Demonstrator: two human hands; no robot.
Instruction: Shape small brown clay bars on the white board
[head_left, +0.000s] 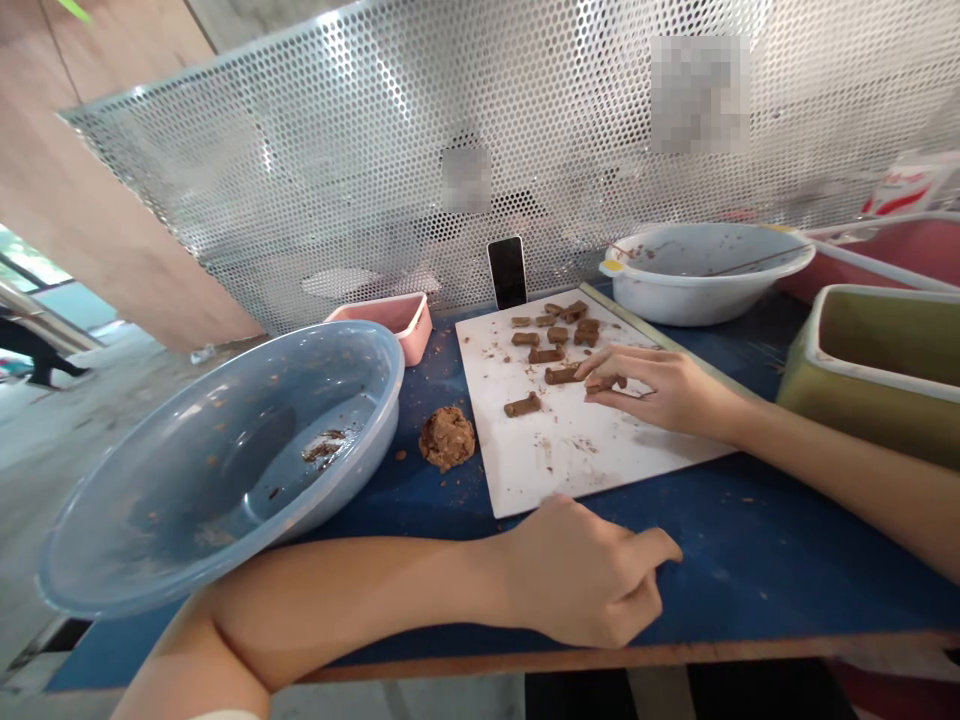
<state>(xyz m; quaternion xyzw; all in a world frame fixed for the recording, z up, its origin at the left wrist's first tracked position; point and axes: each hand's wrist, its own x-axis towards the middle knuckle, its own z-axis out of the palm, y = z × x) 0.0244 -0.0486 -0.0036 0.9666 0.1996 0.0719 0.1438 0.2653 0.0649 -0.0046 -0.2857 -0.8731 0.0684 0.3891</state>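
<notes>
Perforated metal forms a screen (300,180) across the top of the frame, above a blue desk (750,560). At lower left a big blue basin (150,470) overhangs the near edge. A white board (570,450) lies at the centre, with a white basin (697,290) at upper right and a green tub (862,400) at the right edge.

The left hand (592,585) rests at lower centre just below the board, its fingers curled loosely on nothing. The right hand (660,385) lies on the board's right part, its fingertips closed narrowly on a brown log (604,382).

A brown lump (447,437) sits on the desk just left of the board.

The soft-looking log could flatten or snap if the fingers press unevenly, and it could smear into the neighbouring log (562,375) just beside it. Its long axis runs roughly left to right across the frame, with the free end pointing left towards that neighbour.
</notes>
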